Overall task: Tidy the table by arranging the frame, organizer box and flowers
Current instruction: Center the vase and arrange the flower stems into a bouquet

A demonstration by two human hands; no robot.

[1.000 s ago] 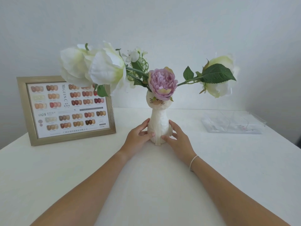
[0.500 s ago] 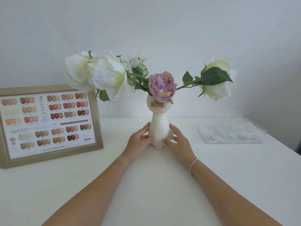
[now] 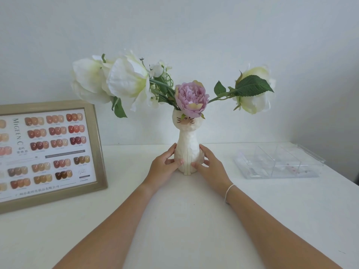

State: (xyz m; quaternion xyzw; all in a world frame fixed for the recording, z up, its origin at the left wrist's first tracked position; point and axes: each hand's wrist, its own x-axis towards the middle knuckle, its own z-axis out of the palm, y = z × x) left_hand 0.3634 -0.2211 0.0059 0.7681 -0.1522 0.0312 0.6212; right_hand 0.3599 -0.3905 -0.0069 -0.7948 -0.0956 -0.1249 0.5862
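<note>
A white cat-shaped vase (image 3: 186, 140) stands upright near the back middle of the white table (image 3: 184, 220). It holds white flowers (image 3: 124, 80) and a purple peony (image 3: 191, 99). My left hand (image 3: 164, 166) grips the vase's base from the left, and my right hand (image 3: 210, 166) grips it from the right, thumbs on its front. A gold frame (image 3: 100, 148) with a nail-colour chart leans at the back left, cut off by the view's edge. A clear organizer box (image 3: 279, 162) lies at the back right.
A plain white wall (image 3: 194, 26) rises directly behind the table. The table's right edge runs close past the organizer box. Bare tabletop lies between my forearms and in front of the frame.
The vase with both hands on it sits a little farther back toward the wall. The view has shifted, so the frame now sits further left and the vase looks closer.
</note>
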